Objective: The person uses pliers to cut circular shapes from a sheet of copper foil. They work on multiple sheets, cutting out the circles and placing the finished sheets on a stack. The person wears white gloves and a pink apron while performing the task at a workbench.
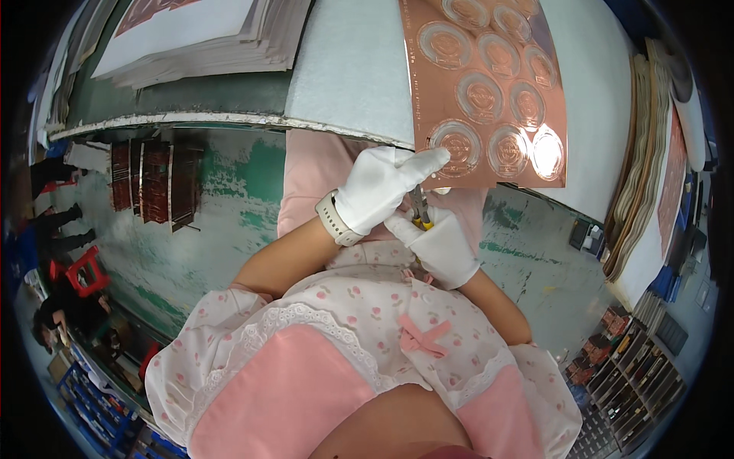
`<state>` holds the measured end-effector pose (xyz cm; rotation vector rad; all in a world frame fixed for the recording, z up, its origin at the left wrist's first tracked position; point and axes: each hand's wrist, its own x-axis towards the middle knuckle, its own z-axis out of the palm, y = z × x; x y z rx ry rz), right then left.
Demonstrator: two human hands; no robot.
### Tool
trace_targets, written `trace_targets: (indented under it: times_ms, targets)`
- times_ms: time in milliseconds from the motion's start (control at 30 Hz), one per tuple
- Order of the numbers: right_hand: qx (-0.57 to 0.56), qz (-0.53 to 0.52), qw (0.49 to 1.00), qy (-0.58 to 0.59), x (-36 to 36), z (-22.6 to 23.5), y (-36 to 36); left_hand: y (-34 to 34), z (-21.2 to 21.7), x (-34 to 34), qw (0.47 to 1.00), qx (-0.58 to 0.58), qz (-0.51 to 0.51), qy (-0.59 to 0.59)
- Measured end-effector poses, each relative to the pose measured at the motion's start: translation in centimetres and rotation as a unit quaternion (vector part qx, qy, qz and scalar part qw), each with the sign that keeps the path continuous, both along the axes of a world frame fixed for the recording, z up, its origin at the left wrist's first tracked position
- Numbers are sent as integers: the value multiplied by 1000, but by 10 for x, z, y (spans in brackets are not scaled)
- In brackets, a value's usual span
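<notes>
A shiny copper-coloured sheet (439, 101) with several round embossed medallions lies over the table's near edge. My left hand (378, 187), in a white glove, holds the sheet's near left corner, with a finger or thumb laid on top by the nearest medallion. The other left fingers are partly hidden. Just below that corner, my gloved right hand (445, 249) is closed round pliers (420, 205) with yellow and dark handles. The pliers' jaws point up toward the sheet's near edge, and their tips are partly hidden by my left hand.
Pale padding (348, 73) covers part of the table. A stack of paper-like sheets (260, 46) stands at the far left, and more sheets (638, 168) are stacked at the right. Metal racks (153, 180), a red stool (88, 271) and another person (73, 310) are on the left.
</notes>
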<state>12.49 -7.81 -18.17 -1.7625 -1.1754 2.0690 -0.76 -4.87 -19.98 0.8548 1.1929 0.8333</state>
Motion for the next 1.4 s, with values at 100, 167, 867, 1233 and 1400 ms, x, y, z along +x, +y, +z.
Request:
trace_targets:
  times_ms: [100, 167, 867, 1233, 1400]
  targets:
    - [121, 8, 992, -37, -6, -24, -16, -2, -7, 0, 999, 25, -11, 16]
    - [150, 56, 986, -40, -6, -20, -15, 2, 4, 1, 998, -57, 27, -19]
    - [95, -410, 906, 50, 73, -32, -36, -22, -9, -84, 904, 119, 412, 11]
    - [97, -282, 953, 44, 63, -24, -41, -21, -19, -90, 844, 48, 445, -296]
    - [114, -168, 975, 89, 65, -29, -42, -29, -17, -83, 839, -21, 488, -242]
